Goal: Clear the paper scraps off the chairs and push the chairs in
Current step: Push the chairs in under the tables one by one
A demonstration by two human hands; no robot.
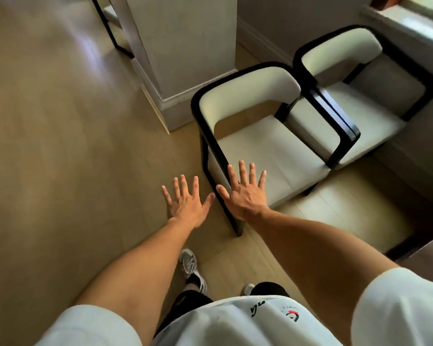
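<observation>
Two white-cushioned chairs with black frames stand side by side. The near chair [265,151] is in the middle of the head view, the far chair [360,101] behind it to the right. Both seats look bare; I see no paper scraps. My left hand [188,203] is stretched out flat with fingers spread, over the floor just left of the near chair's front leg. My right hand [245,191] is also flat and spread, over the front left corner of the near chair's seat. Neither hand holds anything.
A white pillar [185,58] with a baseboard rises just left of the near chair. A dark table edge [425,245] shows at the right. A window ledge [410,23] runs at top right. Wooden floor [60,146] spreads to the left.
</observation>
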